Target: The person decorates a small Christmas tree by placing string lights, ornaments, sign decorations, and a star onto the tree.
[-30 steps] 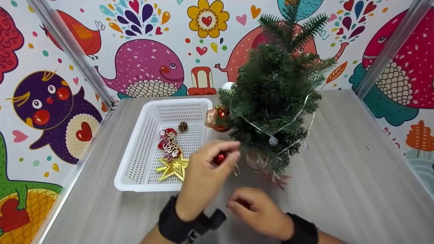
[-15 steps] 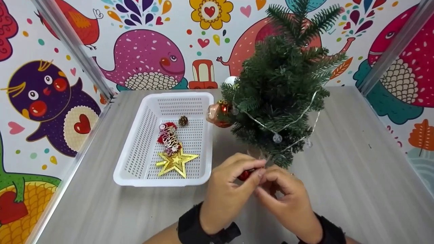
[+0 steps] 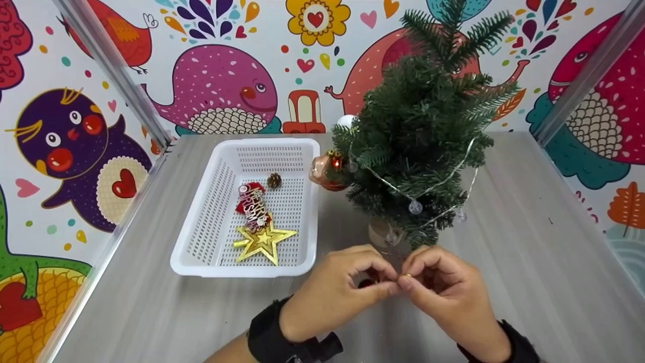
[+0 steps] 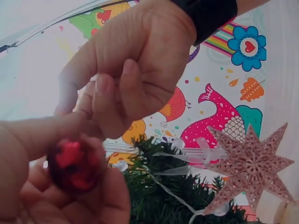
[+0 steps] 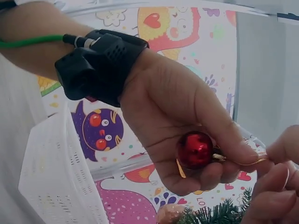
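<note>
You held the red ball [image 5: 194,150] just in front of the tree [image 3: 423,126], the fingers of your left hand [image 3: 335,290] clamped round it, those of your right hand [image 3: 456,302] pinching its gold cord [image 5: 253,163]. A shiny orange ornament [image 3: 325,174] sat at the tree's left side; farther left of the tree, the white basket [image 3: 247,271] stood on the bench [image 3: 529,242]

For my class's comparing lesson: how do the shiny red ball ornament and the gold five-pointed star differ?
Shape: the shiny red ball ornament is round; the gold five-pointed star has pointed arms.
Colour: the ball is red, the star gold.
Place: the ball is in the left hand; the star lies in the white perforated plastic basket.
Both look shiny.
</note>
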Available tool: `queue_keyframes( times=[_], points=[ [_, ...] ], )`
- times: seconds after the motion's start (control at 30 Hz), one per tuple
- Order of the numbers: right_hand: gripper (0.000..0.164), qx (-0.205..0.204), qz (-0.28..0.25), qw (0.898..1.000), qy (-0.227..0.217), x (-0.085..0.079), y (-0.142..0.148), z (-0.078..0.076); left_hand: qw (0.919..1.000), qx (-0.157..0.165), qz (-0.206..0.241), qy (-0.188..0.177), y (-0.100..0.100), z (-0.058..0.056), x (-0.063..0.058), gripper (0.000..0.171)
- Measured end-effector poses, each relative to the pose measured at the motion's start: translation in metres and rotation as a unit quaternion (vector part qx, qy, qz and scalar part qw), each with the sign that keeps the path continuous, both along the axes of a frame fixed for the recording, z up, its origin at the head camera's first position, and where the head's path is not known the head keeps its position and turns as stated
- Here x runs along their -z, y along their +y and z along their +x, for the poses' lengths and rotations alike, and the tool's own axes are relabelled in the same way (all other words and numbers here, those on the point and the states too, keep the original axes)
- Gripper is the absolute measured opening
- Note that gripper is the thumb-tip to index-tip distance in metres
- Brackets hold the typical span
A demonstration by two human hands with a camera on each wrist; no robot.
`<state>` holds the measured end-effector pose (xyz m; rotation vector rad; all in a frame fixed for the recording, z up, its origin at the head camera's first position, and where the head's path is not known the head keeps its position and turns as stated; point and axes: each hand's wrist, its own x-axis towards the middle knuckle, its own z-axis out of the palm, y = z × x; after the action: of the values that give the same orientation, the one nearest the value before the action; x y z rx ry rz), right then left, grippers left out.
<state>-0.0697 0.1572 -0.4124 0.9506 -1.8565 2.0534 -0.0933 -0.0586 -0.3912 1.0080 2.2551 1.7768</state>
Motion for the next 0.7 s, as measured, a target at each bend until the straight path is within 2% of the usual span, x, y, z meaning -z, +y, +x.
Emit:
queue_keyframes(
  times=[0.13,0.27,0.43,0.53,0.6,0.7],
  points=[
    [0.034,0.036,0.049,0.998,0.017,-0.005,-0.001,0.002,0.9998,0.006,-0.014,-0.015,0.001,-0.004,0.001,0.017],
    [0.043,0.107,0.114,0.986,0.051,-0.011,-0.003,0.002,0.9996,0.012,0.008,-0.023,-0.001,-0.010,0.002,0.017],
    [0.046,0.200,0.183,0.957,0.105,-0.015,-0.010,0.000,0.9985,0.011,0.045,-0.028,-0.006,-0.018,0.001,0.016],
    [0.046,0.242,0.205,0.939,0.130,-0.017,-0.015,-0.003,0.9986,-0.003,0.052,-0.008,-0.008,-0.023,0.001,0.016],
    [0.038,0.273,0.216,0.924,0.156,-0.019,-0.020,-0.007,0.9980,-0.014,0.059,0.016,-0.008,-0.026,0.000,0.015],
    [0.008,0.322,0.230,0.901,0.179,-0.023,-0.029,-0.013,0.9940,-0.053,0.068,0.068,-0.007,-0.030,-0.002,0.014]
  ],
)
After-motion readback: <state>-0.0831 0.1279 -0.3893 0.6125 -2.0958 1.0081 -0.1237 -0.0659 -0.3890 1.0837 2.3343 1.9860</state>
